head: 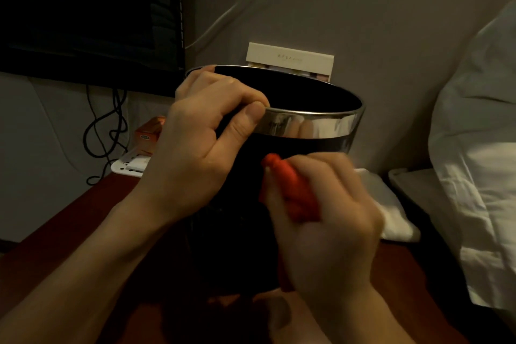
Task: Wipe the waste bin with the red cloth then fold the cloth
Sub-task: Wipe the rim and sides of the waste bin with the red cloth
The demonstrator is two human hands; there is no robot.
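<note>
Left hand [206, 131] grips the waste bin [307, 126] rim; right hand [321, 209] presses the bunched red cloth [290, 190] against its dark side.

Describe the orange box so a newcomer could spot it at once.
Start at the dark screen upper left, then drop past the black cables beneath it. The orange box sits behind the white tray, left of the bin; nothing else nearby is orange.

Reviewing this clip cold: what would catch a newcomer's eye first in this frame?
The black waste bin with its shiny metal band stands mid-frame on a dark reddish table. The left hand grips its near rim, while the right hand presses a bunched red cloth against the bin's dark side, the brightest colour here. White bedding fills the right edge.
</note>
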